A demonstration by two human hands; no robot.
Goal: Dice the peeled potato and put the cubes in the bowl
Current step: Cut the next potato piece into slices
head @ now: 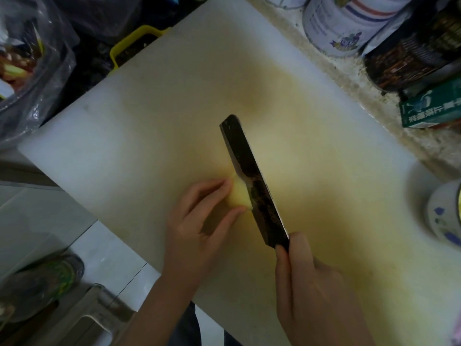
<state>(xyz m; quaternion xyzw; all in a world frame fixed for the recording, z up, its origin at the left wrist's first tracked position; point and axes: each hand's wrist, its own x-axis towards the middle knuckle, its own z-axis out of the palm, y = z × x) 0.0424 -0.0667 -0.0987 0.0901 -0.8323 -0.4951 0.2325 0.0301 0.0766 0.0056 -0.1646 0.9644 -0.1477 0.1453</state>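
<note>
A pale yellow peeled potato (238,196) lies near the middle of the large white cutting board (129,136). My left hand (199,221) grips it from the left, fingertips on top and thumb at its near side. My right hand (306,283) grips the handle of a dark cleaver (252,176). The blade stands edge-down against the potato's right end, pointing away from me. A white bowl (444,216) with blue flowers sits at the board's right edge, partly cut off by the frame.
Tins (341,23) and packets (411,51) stand along the back right on the stone counter. A green box (431,106) lies beside them. A plastic bag (32,61) of scraps sits at the far left. Below the board's left edge is tiled floor with a slipper (42,283).
</note>
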